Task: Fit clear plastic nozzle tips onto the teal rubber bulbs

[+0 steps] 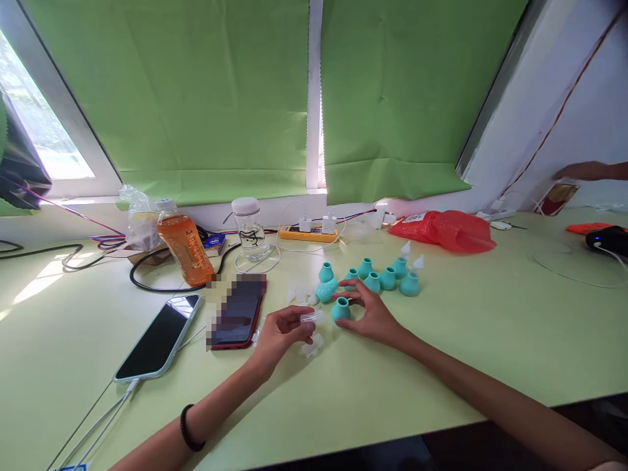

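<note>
My left hand (282,333) pinches a small clear plastic piece (313,317) between thumb and fingers, just above the table. With thumb and fingers curved around it, my right hand (367,314) grips a small teal round-bellied pot (341,310) with an open neck. Behind that hand stand several like teal pots (387,279). Two at the right have white translucent pointed tips (418,263) in or at their necks. More translucent plastic pieces (313,345) lie beneath my left hand, and others (299,294) lie beyond it.
Two phones (159,340) (240,311) lie at the left, one with cables. Farther back are an orange drink bottle (184,245), a clear bottle (251,229), a power strip (307,233) and a red plastic bag (444,231). Another person's hand (583,171) holds a phone (557,197) at far right.
</note>
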{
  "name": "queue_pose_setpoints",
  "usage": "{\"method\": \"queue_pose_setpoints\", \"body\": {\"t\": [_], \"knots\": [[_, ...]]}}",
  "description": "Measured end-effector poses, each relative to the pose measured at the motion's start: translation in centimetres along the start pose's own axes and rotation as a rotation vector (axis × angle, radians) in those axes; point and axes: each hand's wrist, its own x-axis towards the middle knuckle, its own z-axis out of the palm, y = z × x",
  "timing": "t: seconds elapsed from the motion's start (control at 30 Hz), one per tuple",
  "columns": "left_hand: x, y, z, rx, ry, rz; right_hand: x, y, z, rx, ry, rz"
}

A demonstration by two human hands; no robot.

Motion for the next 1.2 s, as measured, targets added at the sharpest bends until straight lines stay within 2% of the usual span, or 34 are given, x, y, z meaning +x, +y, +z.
{"method": "queue_pose_setpoints", "body": {"t": [0.1,0.27,0.33,0.6,0.77,0.87,1.0,1.1,1.2], "knots": [[0.1,-0.2,-0.1,-0.043,-0.027,0.007,-0.1,0.7,0.5,-0.091,-0.048,0.0],[0.2,-0.4,-0.2,-0.051,-0.062,-0.016,-0.5,-0.2,0.8,-0.203,-0.077,-0.262],[0.1,-0.4,-0.2,-0.051,-0.076,-0.02,-0.8,-0.9,0.7,-0.203,-0.105,-0.315],[-0.1,-0.4,0.3,0.02,-0.056,-0.002,-1.7,-2.1,0.6,-0.292,-0.186,-0.285],[-0.2,-0.7,0.3,0.136,-0.115,0.001,-1.9,-1.7,1.3,-0.366,-0.115,-0.31],[-0.7,-0.6,0.3,0.353,-0.124,0.095,-1.9,-1.2,1.6,-0.427,-0.053,-0.336],[-1.3,-0.3,0.3,0.702,-0.101,0.323,-2.1,-0.9,1.6,-0.523,-0.019,-0.413],[-1.4,-0.2,0.2,0.888,-0.13,0.475,-2.2,-1.0,1.4,-0.564,-0.034,-0.431],[-1.3,-0.2,0.0,0.963,-0.177,0.567,-2.2,-1.3,1.3,-0.513,-0.082,-0.388]]}}
